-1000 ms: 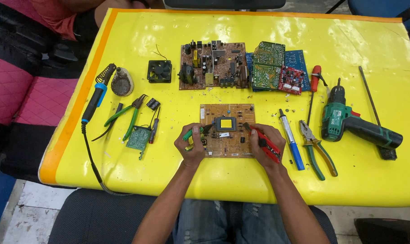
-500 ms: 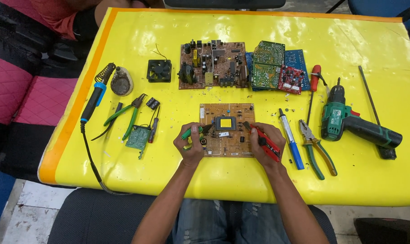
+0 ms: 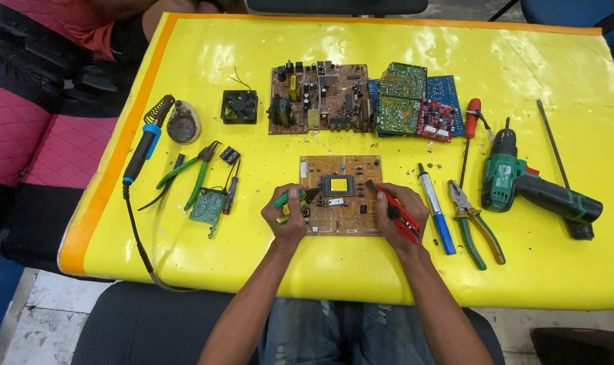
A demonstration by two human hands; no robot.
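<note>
Over the brown circuit board [image 3: 341,196], left hand [image 3: 288,217] grips green-handled tool [image 3: 288,198], right hand [image 3: 400,215] red-handled tool [image 3: 396,213].

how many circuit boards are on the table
At least 6: tan board under the hands, small green board, brown board, stacked green, blue, red; more may hide.

- Yellow-covered table [image 3: 523,61], orange band along its left and far edges.
- Left side: soldering iron [image 3: 143,150], blue and black handle, beside a round solder stand [image 3: 183,122]; green-handled pliers [image 3: 193,172]; small green board [image 3: 207,206].
- Far middle: black fan [image 3: 240,107], brown circuit board [image 3: 318,99], stacked green, blue and red boards [image 3: 415,101].
- Near middle: tan circuit board [image 3: 341,196].
- Right side: blue pen-shaped tool [image 3: 437,208], green-handled combination pliers [image 3: 475,223], red-handled screwdriver [image 3: 470,122], green cordless drill [image 3: 533,184], thin dark rod [image 3: 556,145].
</note>
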